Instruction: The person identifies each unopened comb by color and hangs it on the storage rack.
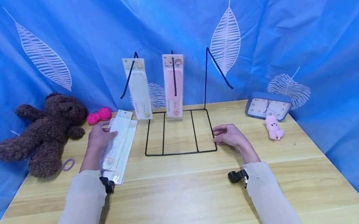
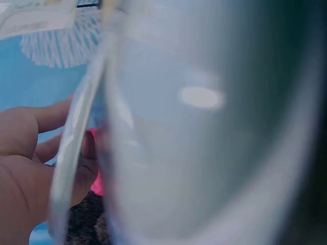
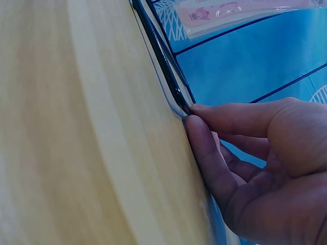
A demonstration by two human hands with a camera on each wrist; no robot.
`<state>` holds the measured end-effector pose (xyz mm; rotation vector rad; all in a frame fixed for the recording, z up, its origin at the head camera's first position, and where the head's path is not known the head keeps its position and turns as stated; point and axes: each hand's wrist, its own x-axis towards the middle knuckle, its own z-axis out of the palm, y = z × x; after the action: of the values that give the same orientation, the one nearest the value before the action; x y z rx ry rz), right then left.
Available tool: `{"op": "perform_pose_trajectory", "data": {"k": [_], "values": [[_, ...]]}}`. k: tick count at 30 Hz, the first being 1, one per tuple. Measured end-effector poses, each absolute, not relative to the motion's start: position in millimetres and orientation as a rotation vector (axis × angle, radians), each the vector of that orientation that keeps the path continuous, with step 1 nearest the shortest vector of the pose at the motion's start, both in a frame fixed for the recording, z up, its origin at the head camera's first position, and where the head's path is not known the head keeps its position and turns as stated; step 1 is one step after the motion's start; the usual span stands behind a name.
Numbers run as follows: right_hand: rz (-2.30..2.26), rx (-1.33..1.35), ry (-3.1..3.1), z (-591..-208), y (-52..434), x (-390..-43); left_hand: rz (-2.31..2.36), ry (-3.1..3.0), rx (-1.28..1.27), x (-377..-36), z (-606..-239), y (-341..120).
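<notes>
With thumb and fingers, my left hand (image 1: 99, 136) grips a clear-and-white comb pack (image 1: 120, 131) at its sides. A second flat pack (image 1: 126, 148) lies partly under it on the table. In the left wrist view the held pack (image 2: 76, 132) stands edge-on between thumb and fingers, and a large blurred pack covers most of that view. My right hand (image 1: 229, 135) pinches the right front corner of a black wire rack (image 1: 180, 153) between thumb and index finger. A white comb pack (image 1: 141, 94) hangs from the rack's left hook, a pink comb pack (image 1: 175, 105) from the middle one.
The rack's right hook (image 1: 220, 67) juts up and forward. A brown teddy bear (image 1: 45, 134), a pink bow-shaped item (image 1: 99, 115) and a purple ring (image 1: 68, 164) lie left. On the right stand a blue clock (image 1: 268, 107) and a small pink plush (image 1: 274, 128). Blue curtain (image 1: 171, 20) hangs behind.
</notes>
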<state>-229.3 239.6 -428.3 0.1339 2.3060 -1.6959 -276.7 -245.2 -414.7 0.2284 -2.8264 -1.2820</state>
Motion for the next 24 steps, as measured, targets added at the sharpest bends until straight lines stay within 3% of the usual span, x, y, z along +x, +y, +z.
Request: {"op": "perform_pose_trajectory", "data": {"k": [13, 24], "values": [[-1.696, 0.146, 2.306, -429, 240, -228, -1.501, -2.573, 0.414, -266, -363, -240], [-1.69, 0.127, 2.321, -430, 240, -230, -1.698, -2.201, 0.238, -252, -345, -238]]}}
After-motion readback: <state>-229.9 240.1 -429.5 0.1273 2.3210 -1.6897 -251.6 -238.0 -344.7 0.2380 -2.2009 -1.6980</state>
